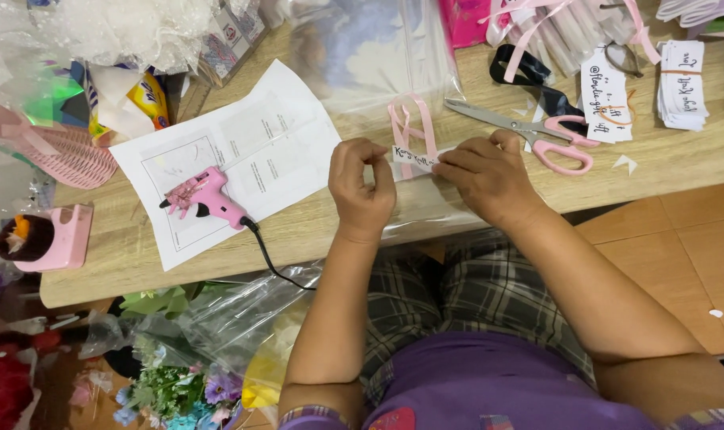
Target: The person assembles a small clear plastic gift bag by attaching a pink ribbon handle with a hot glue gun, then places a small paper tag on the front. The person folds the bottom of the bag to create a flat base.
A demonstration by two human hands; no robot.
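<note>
My left hand (362, 187) and my right hand (485, 175) pinch the two ends of a small white paper label (413, 158) with handwriting. The label lies across a looped pink ribbon (413, 127) on a clear plastic bag (378, 72) that covers the wooden table (648, 171). Both hands press down near the table's front edge.
A pink glue gun (202, 197) with a black cord lies on a white printed sheet (234, 155) to the left. Pink-handled scissors (537, 131) lie right of the hands. Label stacks (682, 84), black ribbon (529, 72), a pink basket (71, 159) and artificial flowers (187, 390) surround.
</note>
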